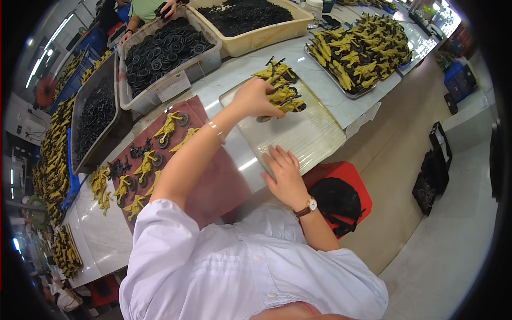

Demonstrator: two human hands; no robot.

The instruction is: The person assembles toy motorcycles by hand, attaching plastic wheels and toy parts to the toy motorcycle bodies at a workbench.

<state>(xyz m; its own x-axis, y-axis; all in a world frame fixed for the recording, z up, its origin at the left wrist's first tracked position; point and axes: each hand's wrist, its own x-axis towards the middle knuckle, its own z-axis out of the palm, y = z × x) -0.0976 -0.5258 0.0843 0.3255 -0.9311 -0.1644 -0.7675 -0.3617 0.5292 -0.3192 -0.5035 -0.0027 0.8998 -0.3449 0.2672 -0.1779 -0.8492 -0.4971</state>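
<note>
Tray (pixel 314 133): toy motorcycles (pixel 290 104) at left hand (pixel 257 98), grip can't be told
Right hand (pixel 288 180): fingers apart by tray's edge
Grey bin (pixel 204 66): black wheels (pixel 168 53)

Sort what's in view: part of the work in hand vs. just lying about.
Likely in the work:
- toy motorcycles at the left hand
- tray, by the right hand
- maroon mat with yellow motorcycles
- black wheels in the bin

Apparently lying about:
- black bag
- clear jar
- red fan
</note>
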